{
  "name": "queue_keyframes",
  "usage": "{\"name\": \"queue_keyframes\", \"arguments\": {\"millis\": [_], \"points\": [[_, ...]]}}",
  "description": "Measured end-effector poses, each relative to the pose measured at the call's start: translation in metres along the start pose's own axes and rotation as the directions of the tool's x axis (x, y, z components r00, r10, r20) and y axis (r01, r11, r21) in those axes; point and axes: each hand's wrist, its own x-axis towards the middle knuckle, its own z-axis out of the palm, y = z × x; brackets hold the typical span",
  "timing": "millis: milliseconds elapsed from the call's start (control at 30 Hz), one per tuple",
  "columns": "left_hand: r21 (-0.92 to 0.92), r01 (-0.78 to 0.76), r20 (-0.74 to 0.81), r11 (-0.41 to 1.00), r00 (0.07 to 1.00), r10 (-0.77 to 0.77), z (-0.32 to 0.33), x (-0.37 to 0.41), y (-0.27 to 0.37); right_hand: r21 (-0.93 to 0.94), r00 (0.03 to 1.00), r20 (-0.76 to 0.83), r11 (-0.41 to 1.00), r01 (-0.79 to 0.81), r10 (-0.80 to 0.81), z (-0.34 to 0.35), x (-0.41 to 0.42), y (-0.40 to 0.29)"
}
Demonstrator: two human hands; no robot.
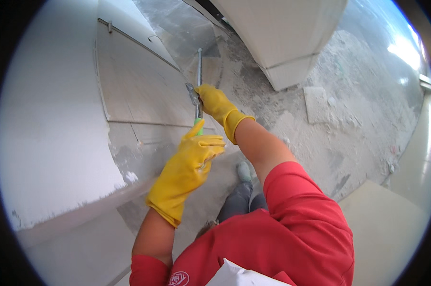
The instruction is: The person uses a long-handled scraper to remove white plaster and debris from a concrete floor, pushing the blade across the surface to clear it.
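A metal pole point(199, 68) with a green grip point(199, 125) runs lengthwise in front of me, its far end beside a grey panel on the floor. My right hand point(215, 103), in a yellow rubber glove, is closed around the pole above the grip. A small flat metal piece point(192, 93) juts out to the left at those fingers; whether it is fixed to the pole or held apart cannot be told. My left hand point(195, 155), gloved alike, has its thumb beside the green grip and its fingers extended, not wrapped around it.
On the left stands a white wall point(50, 118) with a chipped lower edge, beside a beige panel point(140, 75) with a thin frame. A large pale box-like body point(283, 39) rises ahead. Dust and rubble cover the floor point(372, 118), where a pale slab point(316, 105) lies.
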Motion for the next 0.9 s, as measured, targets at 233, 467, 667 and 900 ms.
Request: {"name": "queue_keyframes", "arguments": {"millis": [233, 467, 667, 900], "points": [[-0.036, 0.221, -0.127, 0.975, 0.966, -0.223, 0.003, 0.007, -0.045, -0.098, 0.994, 0.094, 0.994, -0.048, 0.058, 0.037, 0.049, 0.029], [-0.220, 0.130, -0.391, 0.967, 0.896, -0.210, -0.004, 0.008, 0.010, 0.002, 0.966, -0.003, 0.966, 0.257, -0.257, -0.007, 0.016, -0.005], [-0.358, -0.025, -0.524, 0.933, 0.833, -0.178, -0.003, -0.016, 0.083, 0.027, 0.994, 0.008, 0.994, 0.108, -0.108, -0.040, -0.064, -0.062], [-0.362, -0.081, -0.568, 0.928, 0.809, -0.151, 0.002, -0.039, 0.198, 0.119, 0.997, 0.070, 0.993, -0.019, 0.010, -0.086, -0.171, -0.117]]}}
